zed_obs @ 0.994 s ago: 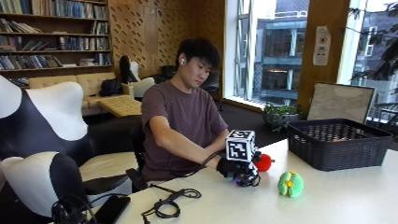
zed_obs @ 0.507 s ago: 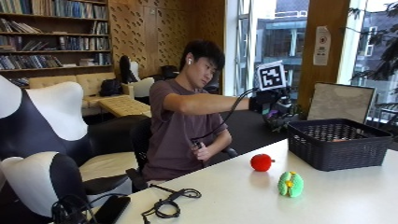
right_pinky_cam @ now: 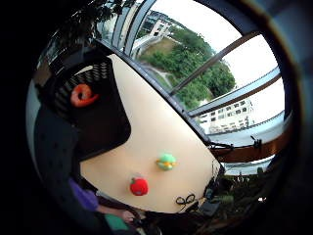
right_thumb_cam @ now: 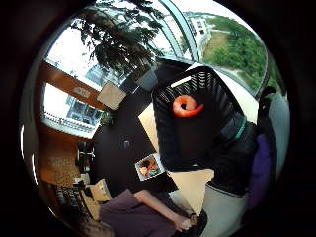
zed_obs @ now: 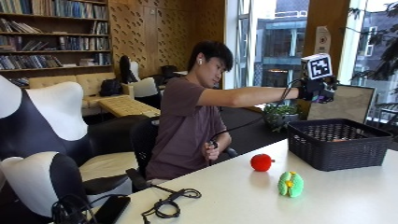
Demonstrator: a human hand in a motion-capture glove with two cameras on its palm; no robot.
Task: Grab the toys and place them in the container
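Outside view: gloved right hand point(zed_obs: 318, 90) above basket point(zed_obs: 339, 143), orange toy point(right_thumb_cam: 186, 106) inside; fingers' state unclear.

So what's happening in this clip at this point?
A person seated at the white table is clearing toys into the black plastic lattice basket. Their gloved right hand is held out above the basket; its fingers are not clear enough to read. An orange curled toy already lies inside the basket. Two toys are left on the table beside it: a red round toy and a green and yellow plush toy.
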